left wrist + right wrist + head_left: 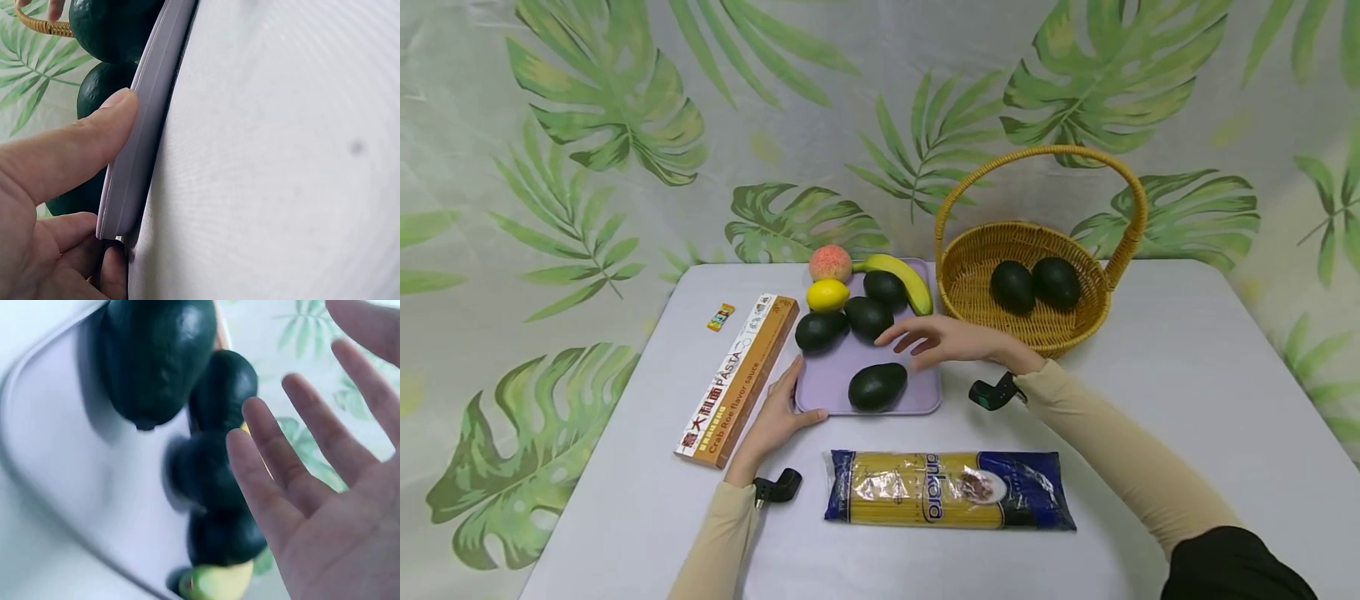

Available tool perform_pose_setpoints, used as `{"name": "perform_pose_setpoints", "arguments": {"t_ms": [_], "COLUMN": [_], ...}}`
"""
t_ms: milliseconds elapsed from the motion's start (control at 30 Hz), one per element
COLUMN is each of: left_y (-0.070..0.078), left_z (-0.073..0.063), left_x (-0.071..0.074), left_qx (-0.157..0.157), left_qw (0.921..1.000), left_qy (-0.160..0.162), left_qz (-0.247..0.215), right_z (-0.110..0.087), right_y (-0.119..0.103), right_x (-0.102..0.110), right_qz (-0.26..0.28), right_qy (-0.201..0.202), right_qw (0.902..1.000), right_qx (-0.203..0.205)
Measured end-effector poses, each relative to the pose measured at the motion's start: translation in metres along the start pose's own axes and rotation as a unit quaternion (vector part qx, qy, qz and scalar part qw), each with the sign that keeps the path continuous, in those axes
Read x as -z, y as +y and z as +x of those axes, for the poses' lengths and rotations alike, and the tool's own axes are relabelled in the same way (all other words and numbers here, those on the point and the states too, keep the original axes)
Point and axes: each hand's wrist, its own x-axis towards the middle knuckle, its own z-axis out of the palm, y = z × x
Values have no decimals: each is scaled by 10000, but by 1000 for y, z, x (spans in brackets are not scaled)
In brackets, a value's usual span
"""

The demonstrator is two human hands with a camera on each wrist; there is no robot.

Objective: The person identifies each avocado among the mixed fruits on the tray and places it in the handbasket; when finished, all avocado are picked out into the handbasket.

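Observation:
A lilac tray (827, 387) holds a dark green avocado (877, 387) near its front edge, with three more avocados (822, 332) behind it. My left hand (777, 417) holds the tray's front left corner; in the left wrist view the thumb (112, 125) lies along the rim and the fingers bend around the corner. Over the tray's right side, my right hand (955, 340) hovers palm down with its fingers spread and nothing in them. The right wrist view shows those fingers (281, 450) apart, beside the front avocado (156, 356).
A peach (831, 263), a lemon (827, 296) and a banana (902, 279) lie at the tray's back. Right of it stands a wicker basket (1026, 332) holding two avocados (1012, 287). A pasta box (741, 375) and small wrapped candy (721, 317) lie left; a spaghetti bag (951, 490) lies in front.

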Motion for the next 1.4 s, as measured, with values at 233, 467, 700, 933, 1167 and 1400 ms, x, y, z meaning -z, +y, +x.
{"name": "perform_pose_setpoints", "arguments": {"t_ms": [233,467,700,933,1167,1400], "left_y": [0,-1,-1,0,0,-1], "left_z": [1,1,0,0,0,1], "left_x": [-1,0,0,0,0,-1], "left_qx": [14,-1,-5,40,47,60], "left_qw": [10000,10000,10000,10000,9999,9999], "left_qy": [21,17,27,19,23,3], "left_qz": [18,37,7,36,104,135], "right_z": [35,48,34,-5,-57,-88], "right_y": [8,16,14,-7,-26,-19], "right_x": [-15,-29,-30,-2,41,78], "right_qz": [-563,-1049,-1387,-666,-249,660], "right_qy": [-997,-1267,-349,629,1895,3403], "right_qw": [9934,9850,9875,9941,9785,9310], "right_qx": [9,-516,-659,-575,-769,-1143]}}
